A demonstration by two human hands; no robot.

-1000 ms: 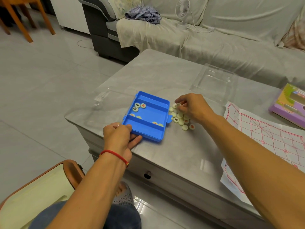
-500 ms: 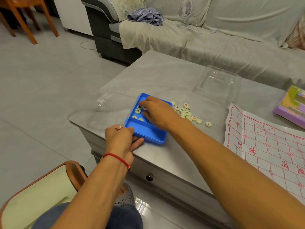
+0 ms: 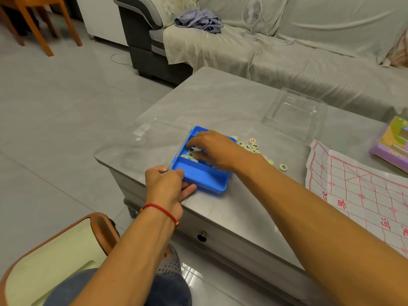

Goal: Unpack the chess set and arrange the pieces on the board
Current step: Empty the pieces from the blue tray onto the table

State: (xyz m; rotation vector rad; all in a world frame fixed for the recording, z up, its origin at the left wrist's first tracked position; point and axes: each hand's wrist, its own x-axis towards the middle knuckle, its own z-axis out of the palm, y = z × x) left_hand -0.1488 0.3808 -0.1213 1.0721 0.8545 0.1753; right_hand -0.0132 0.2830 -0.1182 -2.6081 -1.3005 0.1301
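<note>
A blue plastic tray sits near the front left corner of the grey table. My left hand grips the tray's near left corner. My right hand reaches into the tray's far compartment, its curled fingers over several round cream chess pieces; whether it holds one is hidden. More pieces lie loose on the table just right of the tray, one piece apart from them. The paper board with red lines lies flat at the right.
A clear plastic lid lies behind the pieces, and another clear lid left of the tray. A purple box stands at the far right edge. A covered sofa with a small fan runs behind the table.
My right hand moved from the loose pieces on the table into the tray's far compartment. My left hand kept its grip on the tray. The view shifted slightly.
</note>
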